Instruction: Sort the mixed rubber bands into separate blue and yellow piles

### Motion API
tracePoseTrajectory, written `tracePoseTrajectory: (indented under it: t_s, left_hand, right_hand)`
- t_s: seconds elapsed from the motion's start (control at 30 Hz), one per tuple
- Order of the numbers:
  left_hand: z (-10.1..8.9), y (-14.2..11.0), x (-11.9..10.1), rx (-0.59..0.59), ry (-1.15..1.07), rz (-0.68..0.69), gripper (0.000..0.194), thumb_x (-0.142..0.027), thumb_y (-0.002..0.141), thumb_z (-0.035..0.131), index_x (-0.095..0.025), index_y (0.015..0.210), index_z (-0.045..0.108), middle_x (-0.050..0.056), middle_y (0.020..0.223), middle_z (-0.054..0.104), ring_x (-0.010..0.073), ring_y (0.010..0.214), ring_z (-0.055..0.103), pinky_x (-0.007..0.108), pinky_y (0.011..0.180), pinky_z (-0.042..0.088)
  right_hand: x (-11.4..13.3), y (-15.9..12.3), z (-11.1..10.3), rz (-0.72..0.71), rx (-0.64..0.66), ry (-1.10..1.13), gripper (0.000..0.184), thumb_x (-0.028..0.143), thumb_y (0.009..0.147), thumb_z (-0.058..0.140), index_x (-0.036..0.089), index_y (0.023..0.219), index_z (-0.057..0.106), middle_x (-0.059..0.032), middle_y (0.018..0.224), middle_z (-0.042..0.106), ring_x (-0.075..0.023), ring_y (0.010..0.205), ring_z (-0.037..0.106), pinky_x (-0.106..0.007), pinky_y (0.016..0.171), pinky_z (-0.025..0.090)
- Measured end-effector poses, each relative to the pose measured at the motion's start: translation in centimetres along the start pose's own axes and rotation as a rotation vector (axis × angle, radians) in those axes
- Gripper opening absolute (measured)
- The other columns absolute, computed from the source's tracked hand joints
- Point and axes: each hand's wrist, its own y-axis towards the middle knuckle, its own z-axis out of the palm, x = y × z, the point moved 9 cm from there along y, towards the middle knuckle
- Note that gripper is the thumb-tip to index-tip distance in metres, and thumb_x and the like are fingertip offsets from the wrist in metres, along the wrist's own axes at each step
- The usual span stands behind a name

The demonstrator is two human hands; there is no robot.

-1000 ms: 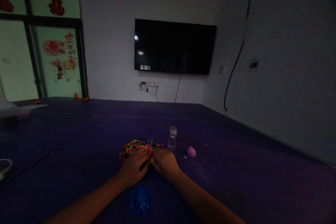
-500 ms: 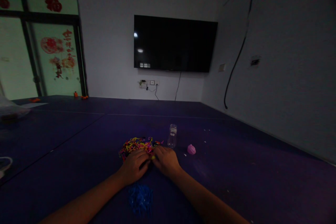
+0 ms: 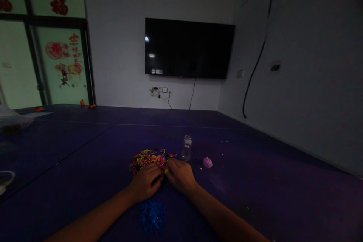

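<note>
A heap of multicoloured rubber bands (image 3: 146, 157), mostly yellow, pink, red and black, lies on the dark purple surface. At its near edge my left hand (image 3: 146, 182) is curled, thumb and fingertips drawn together. Close beside it, my right hand (image 3: 180, 174) also has bent fingers at the heap. A small yellow piece (image 3: 166, 171) shows between the two hands. Whatever the fingertips pinch is hidden or too small to make out. Nearer to me, below the hands, sits a separate bunch of blue bands (image 3: 153, 216).
An upright clear bottle (image 3: 186, 148) stands just beyond my right hand. To its right rests a pink rounded object (image 3: 207, 162), with small white scraps around. At the left edge are a white handle-like loop (image 3: 8, 176) and translucent plastic (image 3: 14, 118). A black cable (image 3: 256, 66) hangs along the right wall.
The whole view has shifted slightly, so everything sits a little lower in the picture. Both hands stay at the heap with almost the same pose.
</note>
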Motion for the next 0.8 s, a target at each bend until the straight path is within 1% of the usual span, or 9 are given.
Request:
tracePoseTrajectory:
  t_s: [0.17,0.43,0.67,0.8]
  left_hand:
    - [0.13,-0.07,0.35,-0.003,0.016,-0.038,0.018,-0.018,0.084,0.043,-0.016,0.088,0.060,0.007,0.081,0.063,0.0198,0.077,0.058,0.033,0.071,0.048]
    - [-0.16,-0.07,0.63,-0.043,-0.027,-0.046,0.019,-0.017,0.084,0.044,-0.016,0.092,0.060,0.007,0.083,0.064,0.0195,0.079,0.059,0.033,0.072,0.048]
    - [-0.01,0.03,0.33,0.008,-0.034,-0.041,0.016,-0.017,0.082,0.045,-0.017,0.086,0.060,0.007,0.083,0.064,0.0196,0.079,0.059,0.033,0.072,0.049]
    - [0.10,0.04,0.30,0.032,-0.052,-0.032,0.014,-0.017,0.081,0.046,-0.017,0.087,0.059,0.007,0.083,0.064,0.0197,0.079,0.059,0.032,0.071,0.048]
  right_hand:
    - [-0.10,0.09,0.24,0.022,0.027,0.008,0.007,0.022,0.082,0.047,0.019,0.086,0.052,-0.0039,0.084,0.061,-0.0152,0.072,0.056,-0.024,0.062,0.036]
    - [0.07,0.19,0.21,0.024,0.044,-0.006,0.007,0.021,0.082,0.047,0.018,0.085,0.052,-0.0031,0.080,0.061,-0.0154,0.070,0.057,-0.023,0.061,0.036]
    - [0.29,0.16,0.26,-0.007,0.033,-0.030,0.007,0.020,0.083,0.046,0.018,0.082,0.053,-0.0027,0.076,0.062,-0.0146,0.066,0.058,-0.023,0.058,0.035]
    - [0.25,0.10,0.31,0.005,0.052,-0.036,0.007,0.020,0.083,0.046,0.018,0.082,0.053,-0.0032,0.076,0.062,-0.0146,0.066,0.058,-0.022,0.058,0.035]
